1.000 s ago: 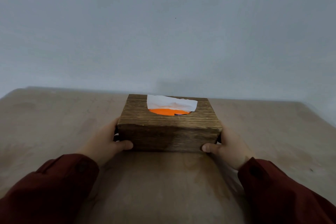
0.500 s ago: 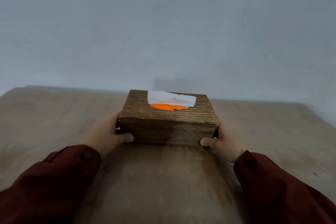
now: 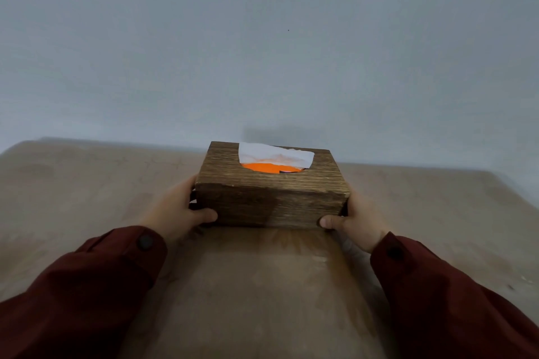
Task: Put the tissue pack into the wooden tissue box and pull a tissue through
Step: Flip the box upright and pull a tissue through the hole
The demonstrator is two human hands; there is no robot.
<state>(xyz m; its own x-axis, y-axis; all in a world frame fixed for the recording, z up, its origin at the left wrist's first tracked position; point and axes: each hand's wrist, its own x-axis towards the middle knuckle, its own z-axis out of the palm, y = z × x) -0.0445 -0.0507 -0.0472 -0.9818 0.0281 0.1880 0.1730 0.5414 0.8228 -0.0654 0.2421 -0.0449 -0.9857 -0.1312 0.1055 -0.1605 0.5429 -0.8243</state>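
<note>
The dark wooden tissue box stands on the table, its oval top opening facing up. A white tissue sticks out through that opening, and the orange tissue pack shows inside beneath it. My left hand grips the box's left end, thumb on the front face. At the right end my right hand holds the box the same way. Both arms wear dark red sleeves.
The wooden table runs back to a plain grey wall just behind the box. The table's far right corner lies to the right of the box.
Both hands have slid the box away from me, toward the wall. Their grip on its two ends is unchanged.
</note>
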